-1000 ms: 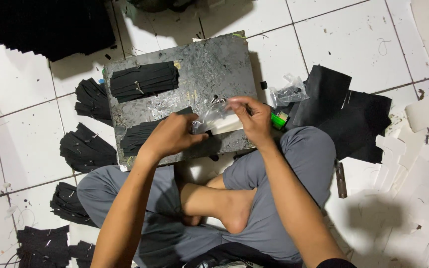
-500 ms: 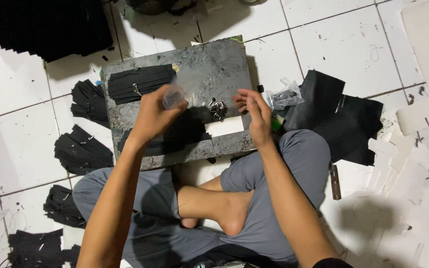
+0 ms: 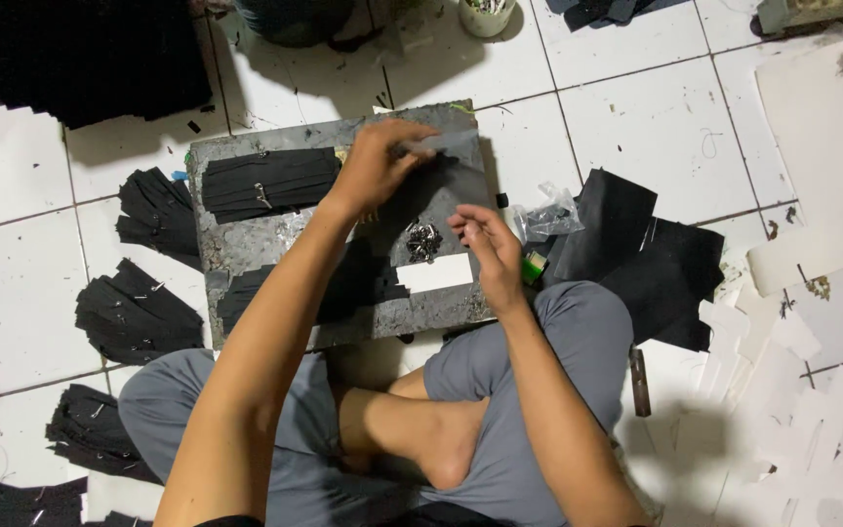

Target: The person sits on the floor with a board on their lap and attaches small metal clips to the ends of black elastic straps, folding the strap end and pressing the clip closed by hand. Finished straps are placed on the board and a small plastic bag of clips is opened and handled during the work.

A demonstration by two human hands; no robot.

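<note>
Your left hand pinches a thin grey strip over the scuffed grey work board; keep your right hand, fingers loosely open, beside the small metal clips.

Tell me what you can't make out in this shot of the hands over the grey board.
- Head view: what the left hand pinches is motion-blurred.
- The small metal pieces on the grey board are too small to identify.
- The white cup is cut off by the top edge.
- The forearms hide part of the board.
</note>
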